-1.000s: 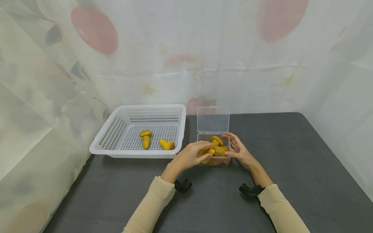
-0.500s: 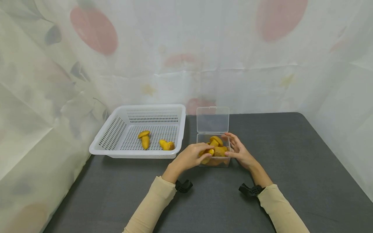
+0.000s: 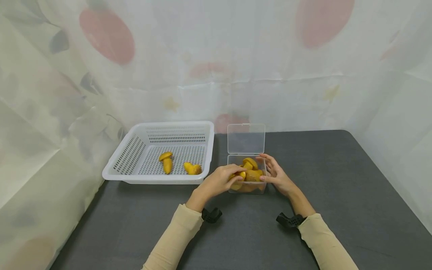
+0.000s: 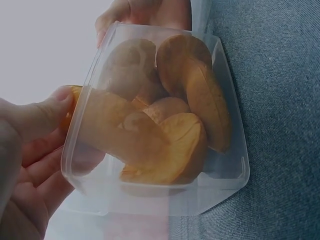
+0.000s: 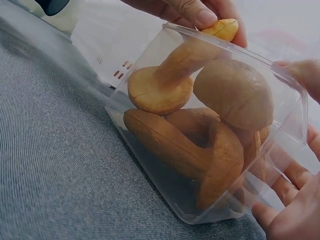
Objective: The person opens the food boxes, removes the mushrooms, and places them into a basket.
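Note:
A clear plastic box (image 3: 248, 182) with its hinged lid (image 3: 246, 139) raised stands on the table, holding several yellow-brown mushrooms (image 3: 254, 175). My left hand (image 3: 217, 180) is at the box's left side and pinches the stem end of a mushroom (image 5: 221, 30) between thumb and fingers. That mushroom's cap lies down inside the box, seen through the wall in both wrist views. My right hand (image 3: 279, 180) holds the box's right side, its fingers spread along the wall and rim. The left fingertips are partly hidden in the head view.
Left of the box stands a white perforated basket (image 3: 156, 177) with two mushrooms inside: one with its cap upward (image 3: 166, 162), one lying sideways (image 3: 192, 168). The dark grey table (image 3: 324, 168) extends to the right. A printed curtain (image 3: 216, 56) hangs behind and at the sides.
My left hand and the mushroom it pinches have shifted slightly left and down within the box. The right hand stays on the box.

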`<action>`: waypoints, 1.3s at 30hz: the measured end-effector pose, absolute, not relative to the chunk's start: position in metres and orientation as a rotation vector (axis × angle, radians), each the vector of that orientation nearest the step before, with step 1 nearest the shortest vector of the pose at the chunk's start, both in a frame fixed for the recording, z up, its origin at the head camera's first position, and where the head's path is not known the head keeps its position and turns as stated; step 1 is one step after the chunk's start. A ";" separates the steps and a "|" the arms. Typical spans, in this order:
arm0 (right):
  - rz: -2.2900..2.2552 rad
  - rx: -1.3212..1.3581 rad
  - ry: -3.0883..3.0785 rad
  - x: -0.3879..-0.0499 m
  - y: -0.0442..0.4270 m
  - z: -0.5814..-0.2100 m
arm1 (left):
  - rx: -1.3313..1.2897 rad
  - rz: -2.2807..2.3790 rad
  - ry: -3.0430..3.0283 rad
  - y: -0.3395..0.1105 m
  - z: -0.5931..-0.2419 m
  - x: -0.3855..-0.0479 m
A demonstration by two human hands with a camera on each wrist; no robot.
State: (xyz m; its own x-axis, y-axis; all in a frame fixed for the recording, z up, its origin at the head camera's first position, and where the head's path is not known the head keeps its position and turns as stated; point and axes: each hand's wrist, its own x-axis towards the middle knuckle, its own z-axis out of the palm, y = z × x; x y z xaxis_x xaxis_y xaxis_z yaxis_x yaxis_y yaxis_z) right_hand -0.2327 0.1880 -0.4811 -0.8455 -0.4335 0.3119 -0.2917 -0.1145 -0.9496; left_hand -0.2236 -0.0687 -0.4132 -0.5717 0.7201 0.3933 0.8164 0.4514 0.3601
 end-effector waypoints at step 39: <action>-2.117 -0.805 2.027 -0.231 0.184 -0.479 | -1.181 -1.196 -2.220 -0.095 -0.378 -0.234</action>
State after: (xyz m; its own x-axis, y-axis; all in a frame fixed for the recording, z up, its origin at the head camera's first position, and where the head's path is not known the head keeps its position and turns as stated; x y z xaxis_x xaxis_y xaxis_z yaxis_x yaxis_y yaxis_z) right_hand -0.2312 0.1841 -0.4793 -0.8550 -0.4231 0.2999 -0.2811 -0.1077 -0.9536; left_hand -0.2336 -0.0949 -0.3777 -0.5886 0.5043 0.6319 0.8051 0.2941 0.5151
